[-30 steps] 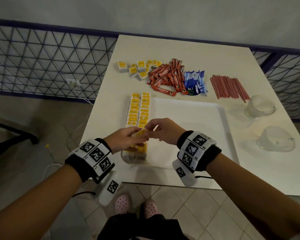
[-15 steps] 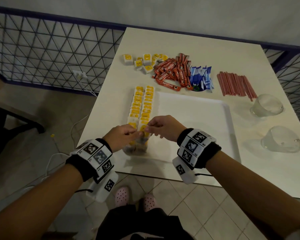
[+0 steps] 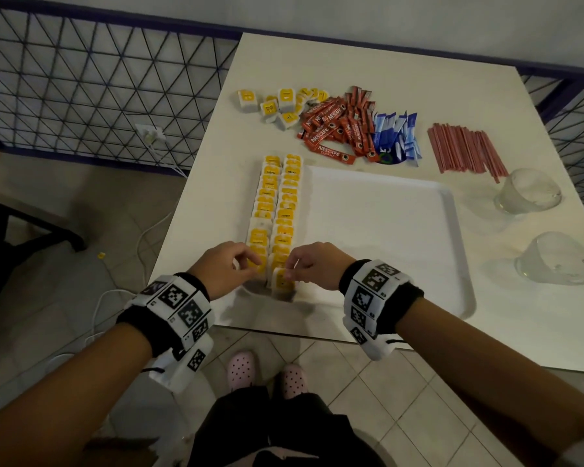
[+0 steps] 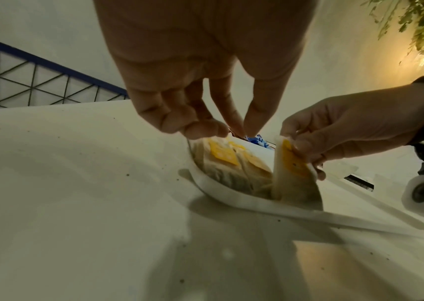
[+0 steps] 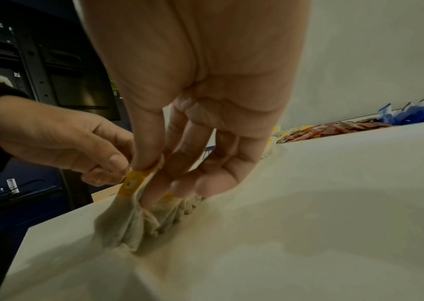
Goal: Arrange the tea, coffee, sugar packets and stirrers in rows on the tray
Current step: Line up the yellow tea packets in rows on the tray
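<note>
A white tray (image 3: 385,230) holds two rows of yellow-labelled tea bags along its left side, a left row (image 3: 265,203) and a right row (image 3: 289,197). My right hand (image 3: 289,269) pinches one tea bag (image 3: 281,281) by its label and stands it upright at the near end of the right row. The right wrist view shows that bag (image 5: 131,183) between thumb and fingers. My left hand (image 3: 250,264) pinches the top of the nearest bag (image 4: 205,148) in the left row. Its fingertips (image 4: 205,130) are on that bag's upper edge.
Beyond the tray lie loose tea bags (image 3: 277,107), red coffee sticks (image 3: 338,126), blue sugar packets (image 3: 395,136) and red stirrers (image 3: 462,150). Two glass cups (image 3: 526,192) (image 3: 557,257) stand right of the tray. A mesh railing (image 3: 81,79) runs on the left, and the table's edge is near my wrists.
Both hands have come down from above the rows to the tray's near end. The tea bag held between them now stands at the end of the right row, in my right hand.
</note>
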The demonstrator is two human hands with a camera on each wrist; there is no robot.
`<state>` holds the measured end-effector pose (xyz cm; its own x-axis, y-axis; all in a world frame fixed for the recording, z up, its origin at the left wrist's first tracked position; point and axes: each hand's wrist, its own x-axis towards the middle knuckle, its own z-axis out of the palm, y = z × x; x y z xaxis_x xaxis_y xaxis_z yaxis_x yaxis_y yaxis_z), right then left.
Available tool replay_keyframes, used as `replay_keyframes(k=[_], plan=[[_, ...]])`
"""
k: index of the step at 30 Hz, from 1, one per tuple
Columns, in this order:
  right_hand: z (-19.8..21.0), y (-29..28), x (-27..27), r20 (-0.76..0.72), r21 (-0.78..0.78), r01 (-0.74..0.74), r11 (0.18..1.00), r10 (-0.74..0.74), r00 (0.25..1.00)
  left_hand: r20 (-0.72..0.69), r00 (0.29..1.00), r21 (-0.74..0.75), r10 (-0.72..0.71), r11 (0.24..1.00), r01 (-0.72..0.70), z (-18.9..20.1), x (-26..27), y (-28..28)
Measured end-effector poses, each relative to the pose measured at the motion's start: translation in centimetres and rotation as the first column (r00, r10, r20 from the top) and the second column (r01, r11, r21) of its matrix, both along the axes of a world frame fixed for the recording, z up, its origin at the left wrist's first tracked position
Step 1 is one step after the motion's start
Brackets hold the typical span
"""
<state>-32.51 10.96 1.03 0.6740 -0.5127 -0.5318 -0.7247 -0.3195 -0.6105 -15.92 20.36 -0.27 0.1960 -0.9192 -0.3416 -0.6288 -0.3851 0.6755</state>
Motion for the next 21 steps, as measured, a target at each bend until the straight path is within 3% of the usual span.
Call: replay_keyframes(k=[9,15,21], plan=[[-1.2,-0.2,1.2,-0.048,-0.129,0.023,0.991,-0.030,0.998,0.224,0.955,0.134,-0.196,0.977,0.169,-0.1,-1.8,-0.8],[-1.5,-0.2,1.5,-0.046,-0.142,0.068,0.988,-0.075,0.996,0.438,0.817,0.240,-0.376,0.924,0.297,-0.7,-2.7,-1.6],[-2.0,-0.4,1.4,-0.016,-0.121,0.139,0.983,-0.142,0.990,0.467,0.790,0.250,-0.399,0.916,0.314,-1.2,-2.6,-1.9]])
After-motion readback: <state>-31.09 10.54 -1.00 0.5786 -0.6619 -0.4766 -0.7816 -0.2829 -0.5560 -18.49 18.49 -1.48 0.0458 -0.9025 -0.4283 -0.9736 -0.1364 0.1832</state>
